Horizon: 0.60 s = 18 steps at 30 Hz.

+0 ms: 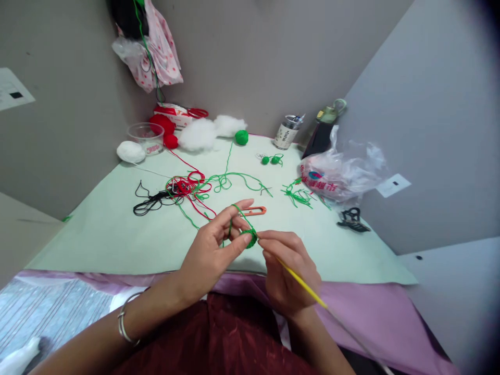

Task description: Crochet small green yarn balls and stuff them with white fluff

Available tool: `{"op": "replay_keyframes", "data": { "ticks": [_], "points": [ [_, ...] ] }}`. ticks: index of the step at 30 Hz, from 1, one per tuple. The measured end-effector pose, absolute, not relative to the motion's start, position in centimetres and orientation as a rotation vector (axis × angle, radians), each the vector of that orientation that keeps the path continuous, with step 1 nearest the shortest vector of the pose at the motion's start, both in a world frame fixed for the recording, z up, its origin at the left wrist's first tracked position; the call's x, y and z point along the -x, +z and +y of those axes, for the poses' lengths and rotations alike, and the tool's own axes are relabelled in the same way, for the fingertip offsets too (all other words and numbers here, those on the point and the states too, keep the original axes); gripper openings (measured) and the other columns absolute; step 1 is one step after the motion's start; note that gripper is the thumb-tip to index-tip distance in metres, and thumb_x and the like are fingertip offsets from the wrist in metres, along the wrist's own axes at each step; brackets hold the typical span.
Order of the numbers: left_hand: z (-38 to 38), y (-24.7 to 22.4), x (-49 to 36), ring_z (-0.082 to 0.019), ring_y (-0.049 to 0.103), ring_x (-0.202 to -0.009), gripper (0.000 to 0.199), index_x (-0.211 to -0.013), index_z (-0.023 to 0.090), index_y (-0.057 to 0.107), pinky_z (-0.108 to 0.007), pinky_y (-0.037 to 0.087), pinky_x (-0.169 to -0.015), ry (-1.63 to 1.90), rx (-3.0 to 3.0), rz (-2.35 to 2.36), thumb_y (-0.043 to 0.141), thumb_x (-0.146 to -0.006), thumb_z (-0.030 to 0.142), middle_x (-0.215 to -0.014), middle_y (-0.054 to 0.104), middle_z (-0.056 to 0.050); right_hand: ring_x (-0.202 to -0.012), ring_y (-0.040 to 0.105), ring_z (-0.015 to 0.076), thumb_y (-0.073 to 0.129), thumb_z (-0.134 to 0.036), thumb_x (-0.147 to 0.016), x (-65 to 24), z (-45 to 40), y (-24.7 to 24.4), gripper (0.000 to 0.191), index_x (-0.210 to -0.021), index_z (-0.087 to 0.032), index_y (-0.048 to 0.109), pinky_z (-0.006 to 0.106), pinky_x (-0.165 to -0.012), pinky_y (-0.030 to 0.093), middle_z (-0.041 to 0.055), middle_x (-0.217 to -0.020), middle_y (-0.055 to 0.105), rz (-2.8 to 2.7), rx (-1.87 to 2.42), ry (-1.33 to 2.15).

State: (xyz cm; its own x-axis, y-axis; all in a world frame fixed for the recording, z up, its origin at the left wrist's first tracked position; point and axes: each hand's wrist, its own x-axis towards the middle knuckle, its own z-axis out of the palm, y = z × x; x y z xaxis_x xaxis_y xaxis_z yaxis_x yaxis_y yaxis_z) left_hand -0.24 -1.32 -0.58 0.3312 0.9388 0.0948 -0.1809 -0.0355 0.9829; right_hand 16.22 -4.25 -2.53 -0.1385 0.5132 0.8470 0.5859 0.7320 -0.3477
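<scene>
Between thumb and fingers, my left hand [221, 237] pinches a small round piece of green crochet [250, 239]. Green yarn [244, 214] runs over the raised index finger down to the piece. My right hand [291, 265] grips a crochet hook [302, 283] with a yellow handle, its tip at the edge of the green piece. The hook's shaft slants down to the lower right. Just beyond my left fingertips lies an orange tool [255, 211] with a long slot, partly covered by the hand.
Tangled red yarn [195, 179], green strands and black cord [150, 204] lie ahead to the left. White stuffing [198, 135], a green yarn ball [241, 137] and a clear tub [150, 139] stand behind. To the right are a plastic bag [339, 169], green scraps [297, 195] and a black claw clip [352, 220].
</scene>
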Motion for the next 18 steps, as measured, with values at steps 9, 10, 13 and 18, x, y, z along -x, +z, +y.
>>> {"op": "replay_keyframes", "data": {
  "ticks": [9,10,13,18],
  "points": [
    [-1.2,0.0,0.2,-0.004,0.03,-0.057,0.055,-0.139,0.021,0.063,-0.017,0.027,-0.052,0.857,-0.757,0.514,0.077,-0.086,0.026,-0.078,0.047,0.005,-0.092,0.071,0.0193,0.062,-0.002,-0.091,-15.5,-4.1,-3.9,0.038,-0.117,-0.026,0.074,0.032,-0.074,0.062,0.0056,-0.102,0.07,-1.662,0.866,-0.208],
    [-1.1,0.2,0.3,-0.003,0.027,-0.056,0.051,-0.135,0.02,0.065,-0.017,0.026,-0.051,0.856,-0.722,0.494,0.078,-0.086,0.023,-0.077,0.046,0.005,-0.088,0.071,0.0191,0.059,-0.002,-0.092,-15.4,-4.0,-3.6,0.035,-0.115,-0.025,0.074,0.033,-0.072,0.061,0.0053,-0.1,0.071,-1.609,0.855,-0.083],
    [-0.6,0.2,0.6,-0.003,0.031,-0.059,0.048,-0.128,0.021,0.071,-0.016,0.025,-0.05,0.947,-0.722,0.507,0.081,-0.082,0.018,-0.081,0.051,0.003,-0.073,0.067,0.0174,0.056,-0.008,-0.096,-15.2,-3.9,-2.5,0.023,-0.104,-0.022,0.073,0.034,-0.063,0.057,0.0036,-0.086,0.07,-1.38,0.818,0.266],
    [-0.2,-0.2,0.6,-0.006,0.04,-0.066,0.046,-0.128,0.023,0.071,-0.019,0.029,-0.053,1.047,-0.827,0.566,0.081,-0.083,0.023,-0.09,0.057,0.0,-0.063,0.062,0.0119,0.059,-0.017,-0.098,-15.0,-3.4,-1.9,0.015,-0.095,-0.021,0.074,0.029,-0.059,0.053,0.003,-0.085,0.068,-1.128,0.778,0.621]
  ]
}}
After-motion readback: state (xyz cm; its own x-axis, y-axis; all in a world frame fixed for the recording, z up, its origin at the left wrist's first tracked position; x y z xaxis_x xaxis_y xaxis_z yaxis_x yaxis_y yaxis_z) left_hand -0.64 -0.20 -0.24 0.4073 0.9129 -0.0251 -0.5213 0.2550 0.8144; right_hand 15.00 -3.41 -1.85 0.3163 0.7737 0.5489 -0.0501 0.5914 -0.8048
